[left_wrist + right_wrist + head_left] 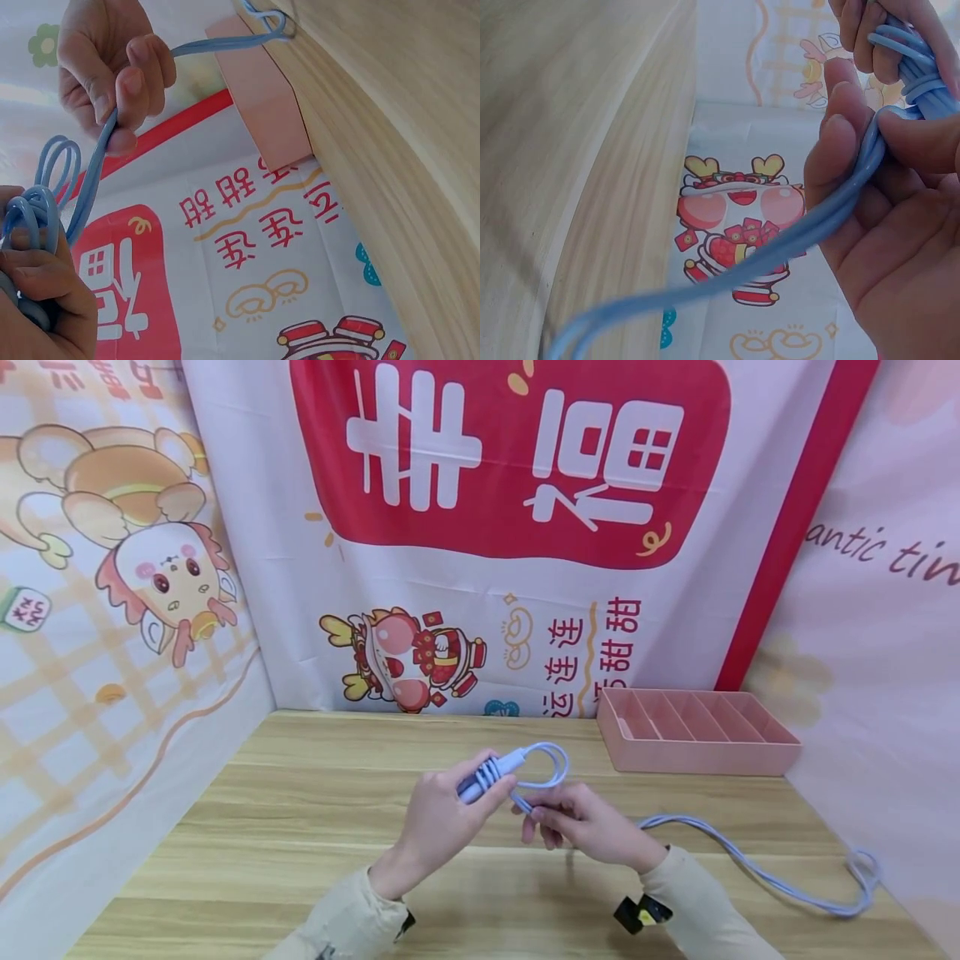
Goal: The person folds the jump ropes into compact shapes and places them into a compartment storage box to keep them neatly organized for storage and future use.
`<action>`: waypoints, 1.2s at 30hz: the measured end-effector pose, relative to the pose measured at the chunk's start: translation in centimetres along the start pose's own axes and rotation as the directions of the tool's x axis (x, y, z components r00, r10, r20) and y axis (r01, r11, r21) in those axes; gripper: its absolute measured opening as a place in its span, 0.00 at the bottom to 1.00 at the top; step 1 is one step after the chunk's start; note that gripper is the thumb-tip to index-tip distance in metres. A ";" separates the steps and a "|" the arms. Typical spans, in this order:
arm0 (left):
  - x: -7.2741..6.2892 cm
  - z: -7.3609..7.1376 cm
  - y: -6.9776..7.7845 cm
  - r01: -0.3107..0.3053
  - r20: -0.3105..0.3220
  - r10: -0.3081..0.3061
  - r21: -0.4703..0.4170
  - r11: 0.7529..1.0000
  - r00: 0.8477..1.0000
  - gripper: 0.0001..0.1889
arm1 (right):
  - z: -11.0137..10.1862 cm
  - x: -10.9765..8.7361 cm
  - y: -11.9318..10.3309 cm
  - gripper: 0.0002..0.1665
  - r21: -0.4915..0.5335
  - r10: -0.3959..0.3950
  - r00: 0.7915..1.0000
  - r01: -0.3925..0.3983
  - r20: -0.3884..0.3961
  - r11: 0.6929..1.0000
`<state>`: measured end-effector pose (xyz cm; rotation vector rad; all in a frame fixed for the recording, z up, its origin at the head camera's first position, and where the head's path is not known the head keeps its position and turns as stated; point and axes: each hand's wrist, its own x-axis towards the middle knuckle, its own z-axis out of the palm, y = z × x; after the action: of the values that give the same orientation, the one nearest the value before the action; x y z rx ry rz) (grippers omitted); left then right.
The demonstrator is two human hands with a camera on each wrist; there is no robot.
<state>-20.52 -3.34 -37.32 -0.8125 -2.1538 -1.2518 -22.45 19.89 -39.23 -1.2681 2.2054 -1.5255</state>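
Evidently, your left hand (442,825) serves as the anchor: its fingers curl round the bundled part of the blue cable (487,772), up above the desk (300,827), and that closed hold probably stops the wraps from springing loose. A thicker, paler piece (513,761) pokes out past your thumb, lying in line with the bundle, perhaps because it makes a firm core to grip.

Your right hand (588,831) sits just beside and slightly lower, its thumb and fingers narrowed on the doubled strand. Such a light pinch likely lets you steer the strand without crushing it. Between your hands, an open loop (564,768) bows outward, seemingly because there is slack there.

Beyond your right wrist, the free length (716,833) of cable trails across the desk and ends in a bend near the right edge, where it can presumably feed freely. The pink divided box (705,758) stands at the back right, well apart from both hands, leaving them room.
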 end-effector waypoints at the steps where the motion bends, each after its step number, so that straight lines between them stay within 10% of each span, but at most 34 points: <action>1: 0.1 -0.1 0.0 0.004 -0.002 -0.004 0.025 1.000 1.000 0.13 | 0.0 0.0 -0.1 0.15 -0.008 0.005 1.000 -0.005 0.000 1.000; 14: 0.3 -0.5 -0.5 -0.026 0.060 0.002 0.398 0.917 0.998 0.15 | 0.9 0.1 -0.4 0.14 -0.202 0.060 0.996 -0.073 -0.072 0.977; 27: 0.2 -0.9 -1.2 0.016 0.053 -0.048 0.492 0.870 0.997 0.20 | 0.6 0.2 -0.5 0.14 -0.250 0.097 0.987 -0.126 -0.125 0.960; 36: 0.0 -0.8 -1.5 -0.038 0.174 -0.069 0.545 0.837 0.982 0.23 | 0.6 0.1 -0.7 0.14 -0.263 0.081 0.983 -0.123 -0.165 0.957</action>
<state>-21.48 -4.67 -37.81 -0.6776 -2.4896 -0.5110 -21.80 19.32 -38.87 -1.1157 2.6099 -1.3581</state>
